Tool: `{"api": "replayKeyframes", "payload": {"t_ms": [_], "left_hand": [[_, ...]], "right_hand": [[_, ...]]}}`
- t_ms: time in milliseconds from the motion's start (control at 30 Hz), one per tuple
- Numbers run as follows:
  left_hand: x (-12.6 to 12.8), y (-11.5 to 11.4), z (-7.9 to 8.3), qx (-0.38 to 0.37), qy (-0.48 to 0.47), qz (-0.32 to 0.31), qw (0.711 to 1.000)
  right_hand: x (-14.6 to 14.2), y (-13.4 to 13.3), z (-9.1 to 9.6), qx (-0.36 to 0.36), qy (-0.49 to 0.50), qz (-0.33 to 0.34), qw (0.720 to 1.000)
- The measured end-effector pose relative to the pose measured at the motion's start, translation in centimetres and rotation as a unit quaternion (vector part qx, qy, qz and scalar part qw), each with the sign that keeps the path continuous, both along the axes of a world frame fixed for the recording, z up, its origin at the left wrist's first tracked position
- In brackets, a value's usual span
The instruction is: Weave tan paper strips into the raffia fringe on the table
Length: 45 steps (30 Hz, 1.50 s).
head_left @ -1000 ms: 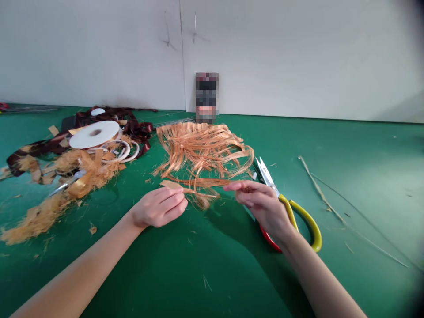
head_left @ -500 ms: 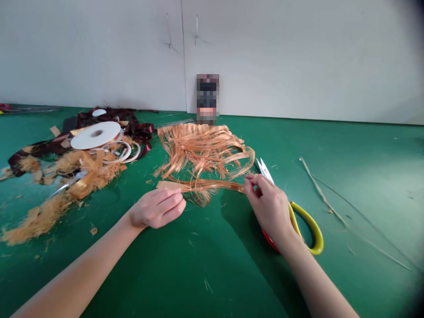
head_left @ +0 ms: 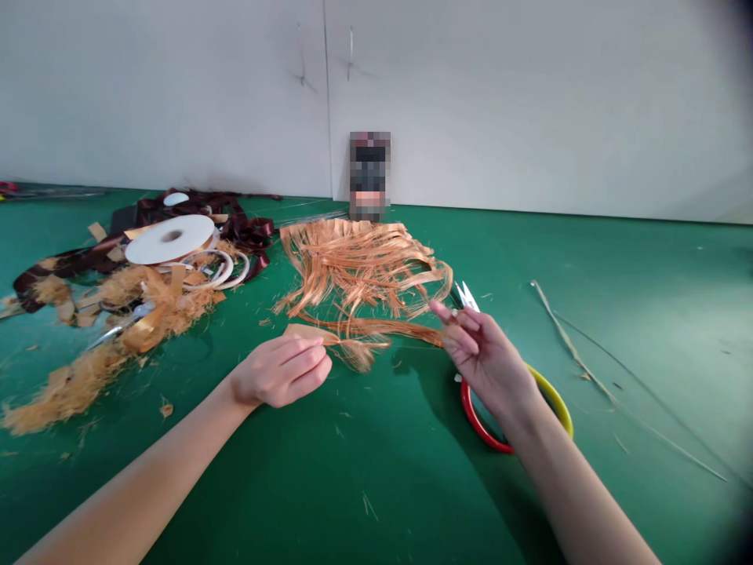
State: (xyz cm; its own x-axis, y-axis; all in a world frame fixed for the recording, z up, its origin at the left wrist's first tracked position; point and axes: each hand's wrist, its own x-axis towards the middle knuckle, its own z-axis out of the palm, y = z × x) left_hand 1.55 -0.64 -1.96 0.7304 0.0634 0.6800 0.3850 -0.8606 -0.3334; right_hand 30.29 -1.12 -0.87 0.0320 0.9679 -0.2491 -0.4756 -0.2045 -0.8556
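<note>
A green desk (head_left: 376, 486) fills the lower view and runs back to a plain white wall (head_left: 529, 94); both are cut off at the frame edges. The far right corner fades into dark blur.

Beyond the hands lies a wide heap of orange ribbon strips (head_left: 358, 263), split into fine threads. Out past the left hand is a jumble of tan shreds (head_left: 64, 388), dark maroon ribbon (head_left: 247, 231) and a white spool (head_left: 169, 238). These are so tangled that single pieces are hard to tell apart. Against the wall behind the heap stands a small upright object (head_left: 369, 175), blurred beyond recognition.

The scissors (head_left: 550, 392) lie under and behind the right hand (head_left: 485, 353), which hides their middle. Only the blade tips past its fingers and the yellow and red handle loops near its wrist show. Thin dry stalks (head_left: 570, 341) lie further right, well apart from that hand.

One frayed strip (head_left: 353, 333) stretches between the two hands, low over the desk. The left hand (head_left: 279, 370) is curled, with thumb and fingers pinching the strip's solid tan end. The loose threads run across to the right hand, whose fingers are stretched out and loosely parted. The threads reach the underside of those fingers, but whether they grip them cannot be told.
</note>
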Motion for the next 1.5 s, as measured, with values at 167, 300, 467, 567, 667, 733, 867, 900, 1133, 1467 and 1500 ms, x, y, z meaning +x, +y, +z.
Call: {"api": "replayKeyframes", "payload": {"t_ms": [167, 300, 467, 567, 667, 733, 867, 900, 1133, 1467, 1500], "left_hand": [[-0.4, 0.2, 0.0, 0.008, 0.003, 0.011, 1.0], [-0.6, 0.3, -0.2, 0.02, -0.006, 0.025, 0.999], [-0.2, 0.1, -0.2, 0.013, 0.005, 0.024, 1.0], [0.1, 0.0, -0.2, 0.007, 0.006, 0.013, 1.0], [0.3, -0.1, -0.1, 0.004, 0.005, 0.013, 1.0], [0.2, -0.1, -0.1, 0.004, 0.004, 0.01, 1.0], [-0.2, 0.0, -0.4, 0.012, -0.003, 0.013, 1.0], [-0.4, 0.0, -0.5, 0.014, -0.007, 0.019, 1.0], [-0.8, 0.2, -1.1, 0.02, -0.026, 0.026, 0.999], [-0.4, 0.0, -0.3, 0.009, -0.01, 0.017, 1.0], [-0.3, -0.1, -0.2, 0.012, -0.006, 0.017, 1.0]], "right_hand": [[-1.1, -1.4, -0.2, 0.016, -0.09, 0.097, 0.991], [-1.8, -2.0, -0.5, 0.072, -0.405, 0.152, 0.899], [-2.2, -2.1, -1.0, 0.071, -0.527, 0.062, 0.845], [-1.9, -2.0, -1.3, 0.045, -0.508, 0.025, 0.86], [-1.6, -1.9, -1.3, 0.016, -0.46, 0.006, 0.888], [-1.5, -1.7, -1.1, 0.005, -0.414, 0.005, 0.91], [-1.0, -1.2, -0.7, -0.006, -0.306, -0.009, 0.952], [-0.8, -1.1, -0.5, -0.007, -0.279, -0.023, 0.96], [0.2, -0.7, 0.5, 0.011, -0.111, -0.059, 0.992], [-0.3, -1.1, 1.7, -0.02, -0.066, 0.148, 0.987], [-0.4, -1.3, 1.6, -0.013, -0.099, 0.172, 0.98]]}}
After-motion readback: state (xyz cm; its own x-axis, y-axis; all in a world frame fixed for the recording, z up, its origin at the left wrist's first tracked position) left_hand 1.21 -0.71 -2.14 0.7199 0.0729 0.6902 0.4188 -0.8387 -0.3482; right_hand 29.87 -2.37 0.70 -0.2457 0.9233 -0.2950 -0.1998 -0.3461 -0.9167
